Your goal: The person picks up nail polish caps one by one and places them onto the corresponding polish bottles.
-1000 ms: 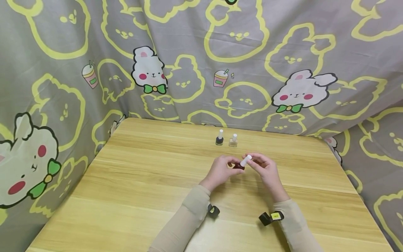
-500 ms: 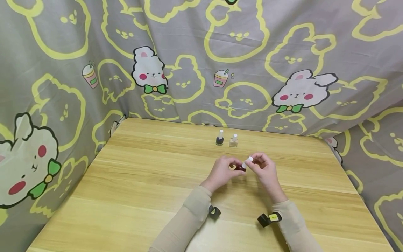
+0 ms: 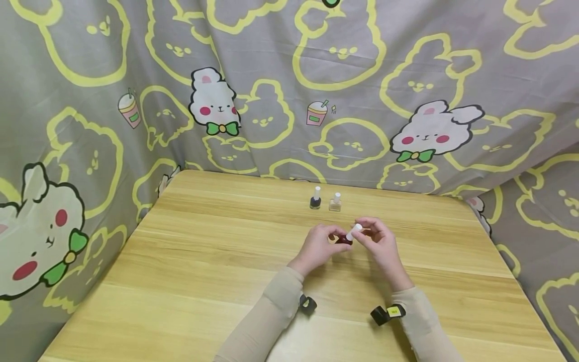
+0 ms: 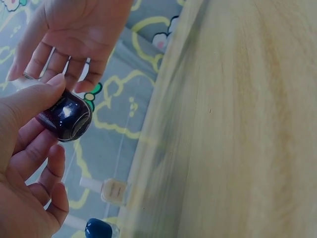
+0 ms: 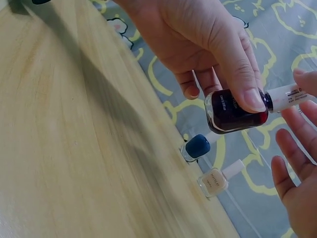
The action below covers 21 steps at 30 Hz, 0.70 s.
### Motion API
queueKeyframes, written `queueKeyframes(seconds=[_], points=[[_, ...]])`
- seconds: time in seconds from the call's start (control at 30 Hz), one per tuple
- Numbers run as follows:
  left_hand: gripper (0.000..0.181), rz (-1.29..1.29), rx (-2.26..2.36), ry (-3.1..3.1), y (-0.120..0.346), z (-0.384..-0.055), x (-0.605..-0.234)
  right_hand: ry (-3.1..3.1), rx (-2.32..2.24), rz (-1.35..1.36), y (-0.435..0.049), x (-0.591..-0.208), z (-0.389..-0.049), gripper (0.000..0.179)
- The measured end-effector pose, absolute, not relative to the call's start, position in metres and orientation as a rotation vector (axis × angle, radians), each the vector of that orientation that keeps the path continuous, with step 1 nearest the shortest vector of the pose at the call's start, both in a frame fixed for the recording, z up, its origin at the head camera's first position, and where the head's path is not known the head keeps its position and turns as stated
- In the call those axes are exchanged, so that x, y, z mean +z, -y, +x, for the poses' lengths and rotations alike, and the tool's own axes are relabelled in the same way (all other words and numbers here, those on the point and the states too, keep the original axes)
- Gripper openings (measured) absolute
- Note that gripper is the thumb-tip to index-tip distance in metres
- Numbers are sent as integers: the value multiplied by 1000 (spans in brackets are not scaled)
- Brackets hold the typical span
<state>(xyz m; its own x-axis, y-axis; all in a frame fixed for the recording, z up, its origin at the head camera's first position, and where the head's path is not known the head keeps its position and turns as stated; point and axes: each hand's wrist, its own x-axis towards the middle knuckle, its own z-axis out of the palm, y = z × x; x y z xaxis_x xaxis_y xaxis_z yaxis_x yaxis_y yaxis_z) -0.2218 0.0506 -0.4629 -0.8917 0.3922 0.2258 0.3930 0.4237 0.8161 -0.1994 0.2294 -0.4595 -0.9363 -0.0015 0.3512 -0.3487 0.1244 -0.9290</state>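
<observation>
My left hand (image 3: 315, 247) grips a small glass nail polish bottle (image 5: 225, 113) filled with dark red polish, thumb across its flat face. The bottle is tilted, with its white cap (image 5: 287, 97) pointing up to the right in the head view. On that cap my right hand (image 3: 380, 245) pinches with thumb and forefinger, its other fingers spread loosely behind. A short dark neck shows between glass and cap in the right wrist view. In the left wrist view the bottle's rounded base faces the camera, and the left thumb partly hides the cap.
Two more nail polish bottles stand upright toward the table's back: a dark blue one (image 3: 315, 202) and a pale beige one (image 3: 335, 204), both white-capped. Behind the wooden table (image 3: 203, 261) hangs a grey patterned curtain (image 3: 271, 60). A black wrist camera (image 3: 381, 315) sits at the right sleeve.
The hands and bottle have shifted only slightly. My right fingers have moved a little on the cap, and more of it shows than half a second ago.
</observation>
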Motion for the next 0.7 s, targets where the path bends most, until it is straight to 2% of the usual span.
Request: queueKeyframes(seconds=[0.3, 0.7], points=[[25, -748, -1528, 2628, -50, -224, -464, 2148, 1960, 489, -234, -459, -199, 35], [25, -757, -1486, 2641, -49, -222, -462, 2196, 1976, 450, -234, -458, -197, 32]])
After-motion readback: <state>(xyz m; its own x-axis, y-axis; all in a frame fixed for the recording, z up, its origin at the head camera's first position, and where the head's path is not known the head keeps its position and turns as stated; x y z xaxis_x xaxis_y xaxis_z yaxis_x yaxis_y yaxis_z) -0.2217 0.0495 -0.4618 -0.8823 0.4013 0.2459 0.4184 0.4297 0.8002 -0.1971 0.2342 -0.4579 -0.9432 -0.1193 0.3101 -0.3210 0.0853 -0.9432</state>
